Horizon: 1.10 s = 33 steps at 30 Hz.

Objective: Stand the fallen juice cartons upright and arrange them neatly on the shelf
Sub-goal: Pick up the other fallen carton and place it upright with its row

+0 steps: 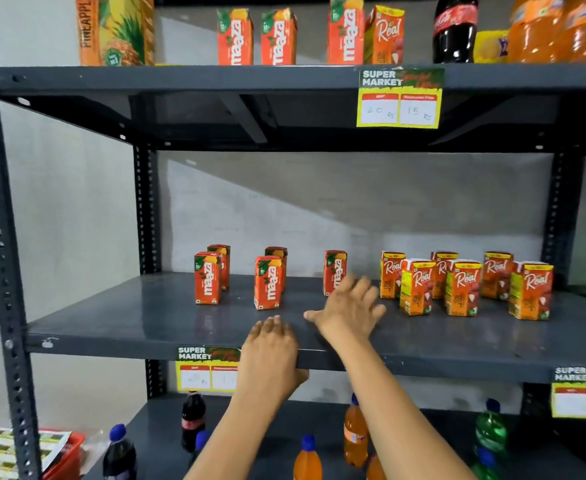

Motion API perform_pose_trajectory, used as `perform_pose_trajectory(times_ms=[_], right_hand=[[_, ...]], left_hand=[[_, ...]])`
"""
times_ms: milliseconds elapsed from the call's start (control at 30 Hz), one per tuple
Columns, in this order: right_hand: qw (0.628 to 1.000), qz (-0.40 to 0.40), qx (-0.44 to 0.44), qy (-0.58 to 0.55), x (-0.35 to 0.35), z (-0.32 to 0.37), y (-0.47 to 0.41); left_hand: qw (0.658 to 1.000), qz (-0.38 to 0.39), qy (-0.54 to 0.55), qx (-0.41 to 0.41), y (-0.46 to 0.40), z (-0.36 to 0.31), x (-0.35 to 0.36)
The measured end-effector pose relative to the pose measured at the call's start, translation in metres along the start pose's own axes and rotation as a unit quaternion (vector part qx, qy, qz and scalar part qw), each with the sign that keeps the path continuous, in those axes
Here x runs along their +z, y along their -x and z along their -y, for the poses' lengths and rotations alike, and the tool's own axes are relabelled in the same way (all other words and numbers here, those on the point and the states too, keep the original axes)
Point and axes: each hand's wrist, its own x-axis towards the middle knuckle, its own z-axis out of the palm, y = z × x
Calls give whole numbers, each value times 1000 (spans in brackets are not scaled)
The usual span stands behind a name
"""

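Note:
On the middle grey shelf point(118, 317) several small orange Maaza cartons stand upright: a pair at the left point(208, 278), a pair in the middle point(268, 283) and a single one point(333, 271) further right. Several Real cartons point(463, 287) stand upright in two rows on the right. My right hand point(348, 308) hovers flat over the shelf, fingers spread, just in front of the single Maaza carton, holding nothing. My left hand point(272, 351) rests on the shelf's front edge with fingers over the lip. No fallen carton is visible.
The top shelf point(180, 77) carries a pineapple carton point(114, 29), more Maaza and Real cartons, a cola bottle point(455, 27) and orange bottles. Price tags point(400, 97) hang from shelf edges. The bottom shelf holds cola, orange and green bottles. A red basket point(64, 459) sits low left.

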Motion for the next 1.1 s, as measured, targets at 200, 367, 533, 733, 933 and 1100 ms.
perform_pose_trajectory(times_ms=[200, 367, 533, 733, 933, 1100], right_hand=[[975, 197, 84, -52, -13, -52, -23], [978, 181, 61, -79, 4, -16, -4], [979, 167, 21, -114, 12, 28, 4], [926, 268, -67, -259, 4, 37, -16], [969, 126, -79, -199, 6, 71, -8], [968, 158, -56, -189, 12, 97, 29]], left_hand=[[999, -29, 21, 4, 9, -10, 12], [999, -32, 16, -32, 21, 24, 8], [997, -57, 1, -59, 31, 56, -2], [995, -64, -9, -79, 32, 84, -13], [992, -72, -20, -100, 35, 109, -20], [992, -74, -20, -102, 46, 111, -18]])
